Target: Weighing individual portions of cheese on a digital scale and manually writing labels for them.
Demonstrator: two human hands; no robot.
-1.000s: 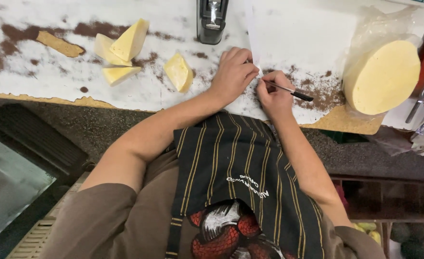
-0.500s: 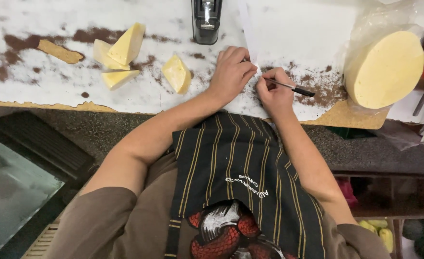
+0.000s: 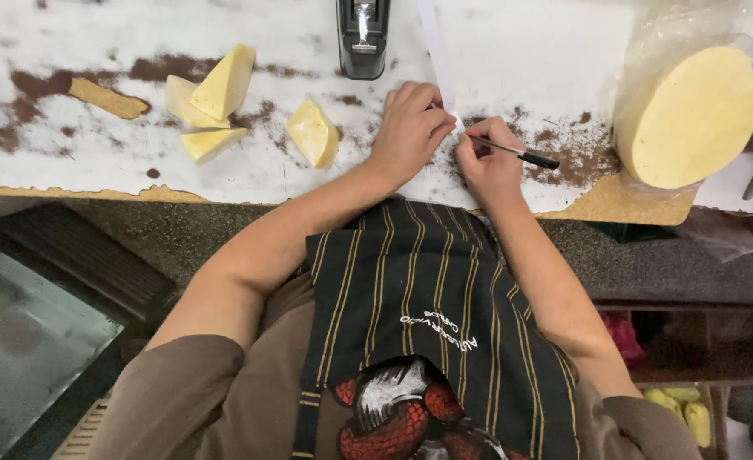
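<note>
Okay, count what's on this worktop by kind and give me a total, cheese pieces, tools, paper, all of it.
Cheese wedges: 4
Round cheese in plastic wrap: 1
Brown rind strip: 1
Black stapler: 1
Pen, in right hand: 1
Paper strip, under left hand: 1
Total: 9

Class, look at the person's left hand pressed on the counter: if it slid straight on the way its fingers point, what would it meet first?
The left hand points up and right, toward the narrow white paper strip its fingertips already touch. Past that lies a bare white sheet, so probably nothing solid; the black stapler sits to the left of that line.
</note>
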